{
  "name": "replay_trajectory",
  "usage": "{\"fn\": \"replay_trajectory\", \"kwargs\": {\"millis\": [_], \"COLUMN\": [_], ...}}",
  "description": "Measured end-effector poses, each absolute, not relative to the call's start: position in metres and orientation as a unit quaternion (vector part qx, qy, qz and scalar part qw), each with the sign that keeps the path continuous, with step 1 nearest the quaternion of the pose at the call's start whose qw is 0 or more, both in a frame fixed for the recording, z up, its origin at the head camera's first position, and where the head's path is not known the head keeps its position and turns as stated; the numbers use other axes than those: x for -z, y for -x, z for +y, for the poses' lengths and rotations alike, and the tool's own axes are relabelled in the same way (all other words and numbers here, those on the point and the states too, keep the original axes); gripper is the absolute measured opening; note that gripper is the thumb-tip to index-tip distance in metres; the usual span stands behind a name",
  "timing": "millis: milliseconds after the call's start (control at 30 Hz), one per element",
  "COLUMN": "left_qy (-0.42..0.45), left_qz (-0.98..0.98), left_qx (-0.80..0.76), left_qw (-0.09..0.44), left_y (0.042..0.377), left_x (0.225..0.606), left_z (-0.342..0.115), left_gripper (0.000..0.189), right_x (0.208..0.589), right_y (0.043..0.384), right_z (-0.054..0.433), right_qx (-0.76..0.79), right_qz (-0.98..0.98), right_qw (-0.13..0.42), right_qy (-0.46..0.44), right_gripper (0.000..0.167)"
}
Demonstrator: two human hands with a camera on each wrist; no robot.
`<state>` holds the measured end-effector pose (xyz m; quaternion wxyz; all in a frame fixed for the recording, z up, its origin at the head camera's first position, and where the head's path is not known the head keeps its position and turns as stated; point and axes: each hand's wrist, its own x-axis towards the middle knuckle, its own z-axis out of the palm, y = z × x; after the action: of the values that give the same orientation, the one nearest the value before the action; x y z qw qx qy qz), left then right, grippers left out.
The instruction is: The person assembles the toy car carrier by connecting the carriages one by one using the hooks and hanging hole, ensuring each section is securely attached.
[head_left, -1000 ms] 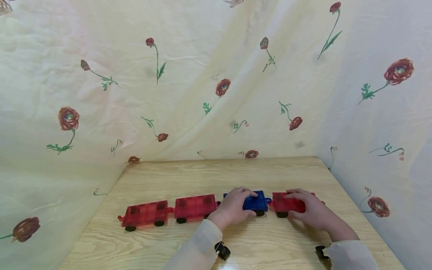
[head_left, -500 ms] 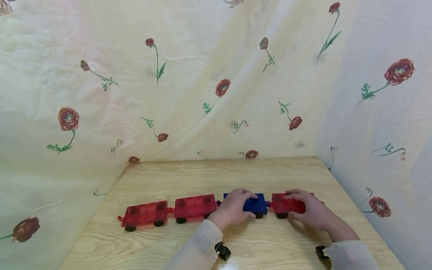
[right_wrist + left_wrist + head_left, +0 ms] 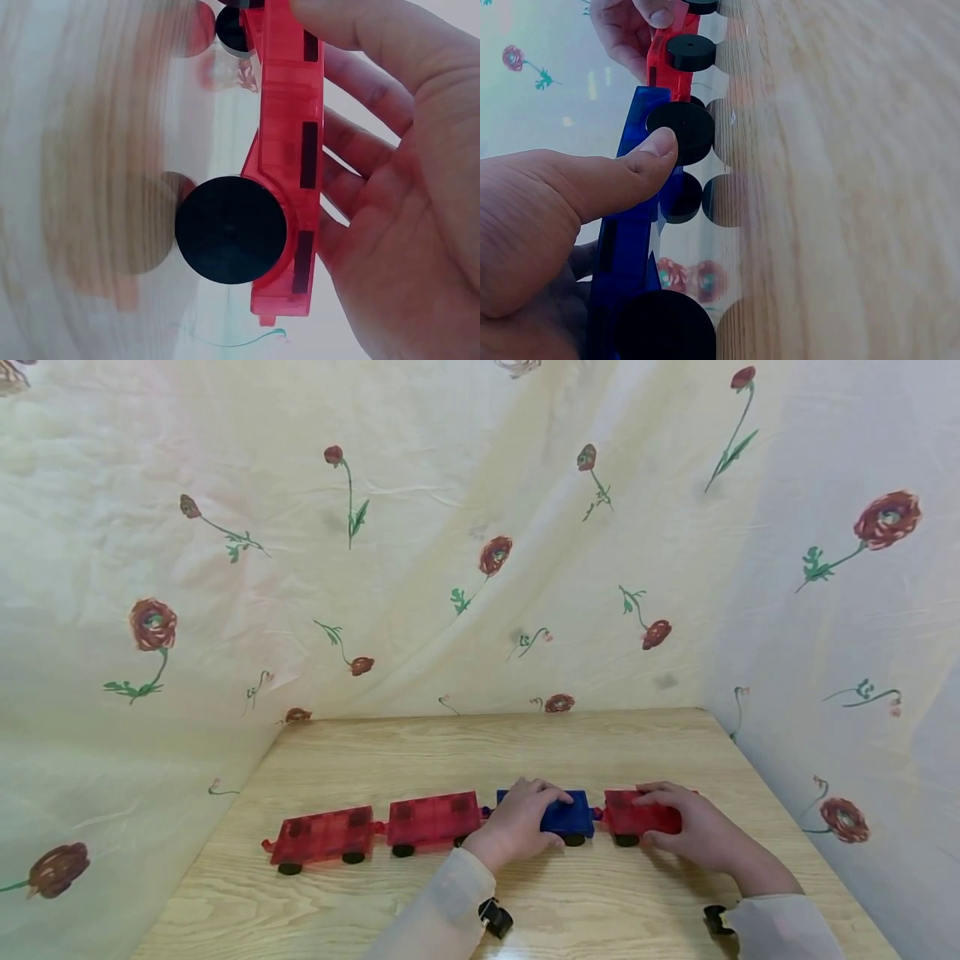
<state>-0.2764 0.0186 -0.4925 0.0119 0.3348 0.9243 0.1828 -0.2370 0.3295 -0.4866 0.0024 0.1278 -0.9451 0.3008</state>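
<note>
In the head view, a blue toy train car (image 3: 570, 814) stands in a row with red ones. My left hand (image 3: 517, 822) grips it from above; in the left wrist view the thumb lies along its side by a black wheel (image 3: 681, 133). To its right, my right hand (image 3: 693, 827) holds a red toy train car (image 3: 622, 810) across the top and near side. The hooked ends of these two cars meet at a small coupling (image 3: 597, 814). In the right wrist view, the red car's wheel (image 3: 231, 229) sits at the tabletop, fingers behind the body.
Left of the blue car, two more red train cars (image 3: 433, 820) are linked in line, the leftmost with a free hook (image 3: 266, 844). All stand on a wood-grain table (image 3: 360, 918). Flower-print cloth (image 3: 420, 568) hangs behind and at both sides of the table.
The blue car's right end has come down slightly, its coupling now lower at the red car's hook. My right hand has shifted very slightly right. The red cars at left stayed put.
</note>
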Motion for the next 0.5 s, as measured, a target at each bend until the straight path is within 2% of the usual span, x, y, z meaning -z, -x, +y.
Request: {"fn": "replay_trajectory", "kwargs": {"millis": [500], "left_qy": [-0.337], "left_qz": [0.924], "left_qx": [-0.180], "left_qw": [0.014], "left_y": [0.2754], "left_x": [0.4920], "left_z": [0.0177], "left_gripper": [0.061], "right_x": [0.4803], "right_y": [0.2324], "right_z": [0.3259], "right_qx": [-0.294], "right_qz": [-0.947], "right_qw": [-0.001], "right_qy": [-0.126], "right_gripper": [0.050]}}
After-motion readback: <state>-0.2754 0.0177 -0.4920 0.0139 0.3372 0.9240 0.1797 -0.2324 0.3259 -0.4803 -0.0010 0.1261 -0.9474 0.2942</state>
